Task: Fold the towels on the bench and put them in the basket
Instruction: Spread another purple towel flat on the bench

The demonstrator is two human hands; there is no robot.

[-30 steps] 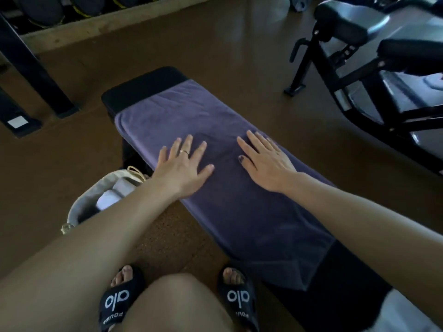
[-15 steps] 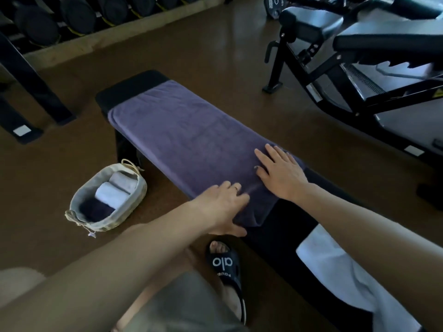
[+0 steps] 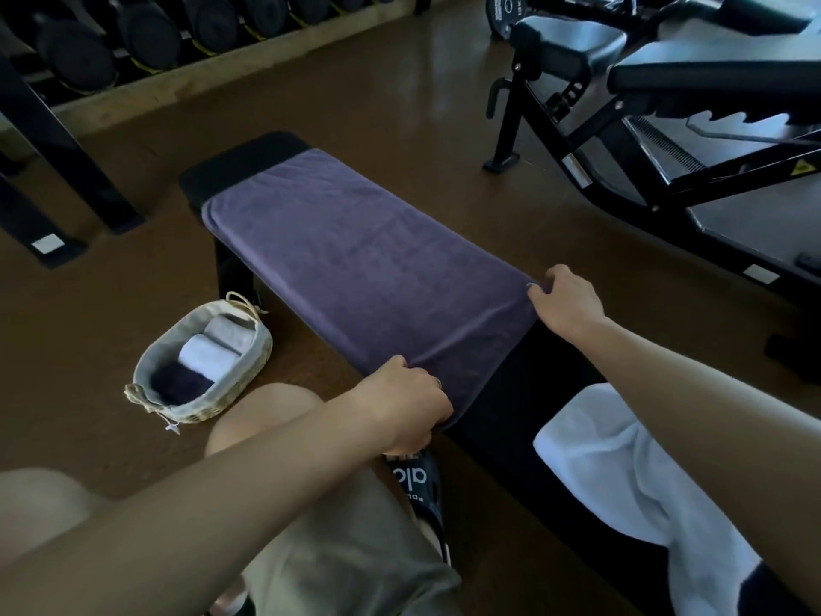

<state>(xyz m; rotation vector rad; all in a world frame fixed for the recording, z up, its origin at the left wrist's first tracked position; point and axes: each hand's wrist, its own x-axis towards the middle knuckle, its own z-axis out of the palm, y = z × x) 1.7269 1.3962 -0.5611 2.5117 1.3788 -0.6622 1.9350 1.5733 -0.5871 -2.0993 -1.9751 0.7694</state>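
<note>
A purple towel [image 3: 355,260] lies spread flat along the black bench [image 3: 249,155]. My left hand [image 3: 406,406] grips its near left corner where the cloth hangs over the bench's side. At the near right corner my right hand [image 3: 566,302] pinches the towel's edge. A white towel [image 3: 622,473] lies crumpled on the bench's near end, under my right forearm. On the floor left of the bench stands a woven basket [image 3: 257,362] holding three rolled towels, one dark and two pale.
A black adjustable bench frame [image 3: 622,140] stands at the right. A rack of dumbbells [image 3: 146,33] runs along the back left, with black rack legs [image 3: 66,171] on the floor. My knees and a black sandal [image 3: 415,482] are beside the bench.
Both hands slid from the towel's middle back to its near end, where they lay flat. Now each hand has taken hold of a near corner.
</note>
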